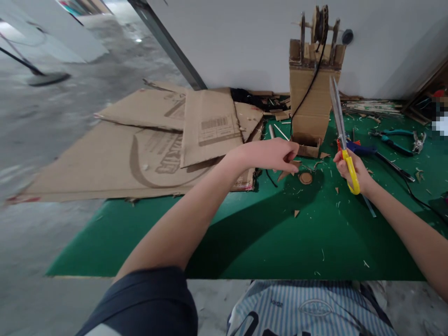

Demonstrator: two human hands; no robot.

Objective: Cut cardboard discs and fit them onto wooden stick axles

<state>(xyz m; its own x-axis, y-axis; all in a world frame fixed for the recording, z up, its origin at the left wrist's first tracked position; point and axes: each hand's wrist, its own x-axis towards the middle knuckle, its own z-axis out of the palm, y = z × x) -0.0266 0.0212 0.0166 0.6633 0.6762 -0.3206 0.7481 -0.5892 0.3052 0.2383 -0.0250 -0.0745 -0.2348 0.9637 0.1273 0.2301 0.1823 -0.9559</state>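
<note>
In my right hand (352, 170) is a pair of scissors (351, 172) with a yellow handle, its blades pointing up and looking nearly closed. My left hand (275, 154) reaches palm down over the green table (259, 242). Its bent fingers are at a small cardboard scrap (284, 174) and appear to pinch it; the fingertips partly cover it. Just right of these fingers lies a small round cardboard disc (305, 178). Behind both hands stands a tall cardboard structure (310, 98), with a spool (319, 25) on top and a black cord (308, 88) hanging from it.
Large flattened cardboard sheets (150, 154) cover the table's left side. Green-handled pliers (399, 140) and a blue glue gun (364, 149) with its cord lie to the right. Thin sticks (374, 107) lie along the wall. Small scraps and glue strings are scattered about.
</note>
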